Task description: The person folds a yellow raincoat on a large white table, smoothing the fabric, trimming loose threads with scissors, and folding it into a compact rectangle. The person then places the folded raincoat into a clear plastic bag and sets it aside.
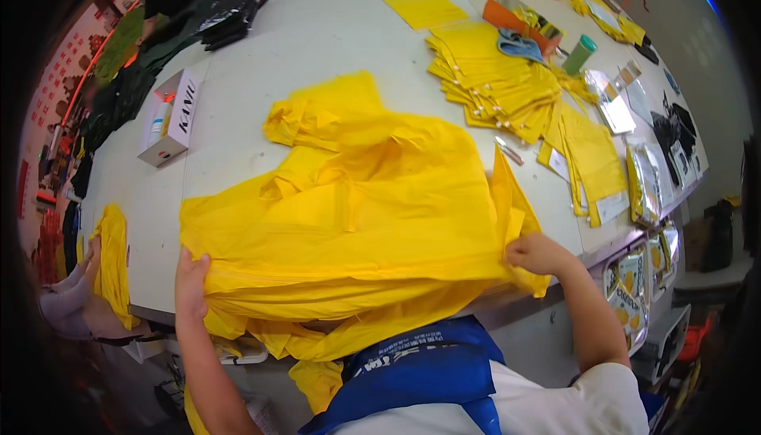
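A yellow raincoat [396, 225] of thin, creased fabric lies spread over the near side of the white table, its lower part hanging over the edge towards me. At its left end, my left hand [192, 280] grips the edge, thumb on top and fingers partly hidden. My right hand [541, 254] is closed in a fist on the right edge, where a pointed flap of the fabric stands up. A bunched sleeve and more folded fabric lie towards the far side of the garment.
Stacked yellow folded pieces [499, 78] lie at the far right, by an orange box [523, 24] and a green bottle [580, 54]. Small snips [509, 151] rest nearer. A white box [170, 118] stands left. Other people handle yellow and dark fabric along the left side.
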The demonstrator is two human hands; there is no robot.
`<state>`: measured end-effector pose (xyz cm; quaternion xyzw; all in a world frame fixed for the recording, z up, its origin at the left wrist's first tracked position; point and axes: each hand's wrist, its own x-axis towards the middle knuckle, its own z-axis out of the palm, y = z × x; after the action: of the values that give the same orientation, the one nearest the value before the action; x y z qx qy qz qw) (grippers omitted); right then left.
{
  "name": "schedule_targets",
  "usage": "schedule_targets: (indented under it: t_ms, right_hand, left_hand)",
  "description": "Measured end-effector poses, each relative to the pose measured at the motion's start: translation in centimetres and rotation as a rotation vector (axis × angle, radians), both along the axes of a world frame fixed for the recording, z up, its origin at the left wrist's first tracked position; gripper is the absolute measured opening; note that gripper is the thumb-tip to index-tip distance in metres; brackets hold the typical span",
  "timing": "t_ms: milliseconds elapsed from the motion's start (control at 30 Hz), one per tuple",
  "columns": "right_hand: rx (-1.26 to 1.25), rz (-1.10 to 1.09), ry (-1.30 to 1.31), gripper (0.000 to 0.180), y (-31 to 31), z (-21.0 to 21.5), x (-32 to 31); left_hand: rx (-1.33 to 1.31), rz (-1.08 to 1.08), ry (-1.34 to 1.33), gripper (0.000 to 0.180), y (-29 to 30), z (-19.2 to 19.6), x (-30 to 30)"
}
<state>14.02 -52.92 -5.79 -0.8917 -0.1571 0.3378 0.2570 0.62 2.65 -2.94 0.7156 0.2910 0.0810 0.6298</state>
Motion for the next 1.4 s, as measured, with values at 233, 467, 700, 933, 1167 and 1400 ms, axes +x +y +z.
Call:
schedule_targets:
  t_ms: [233,467,700,933,1167,1400]
  right_hand:
    - [0.119,-0.272,0.006,0.025,-1.5,0.9,-1.8]
    - [0.260,-0.204,-0.050,0.025,-1.0,-2.0,-4.9]
    - [0.471,-1.102,0.278,0.028,2.3,-9.8,-6.1]
    - [0.699,-0.979,0.447,0.022,2.9,-12.2,-3.8]
    - [1.014,-1.019,0.435,0.026,2.3,-6.7,-5.2]
    - [1.090,-0.932,0.416,0.030,3.2,-6.3,-6.4]
  left_hand:
    - [-0.116,-0.011,-0.218,0.051,-0.2,4.6,0.7]
    - [0.051,0.039,0.005,0.058,2.8,-1.6,-0.3]
    - [0.642,0.229,0.638,0.057,5.3,-4.5,-0.6]
    - [0.676,-0.723,-0.142,0.061,-21.5,-4.9,4.9]
    - [0.683,-1.247,-0.450,0.028,-32.4,-8.6,6.0]
    - [0.656,-1.047,0.054,0.028,-35.4,-5.8,6.8]
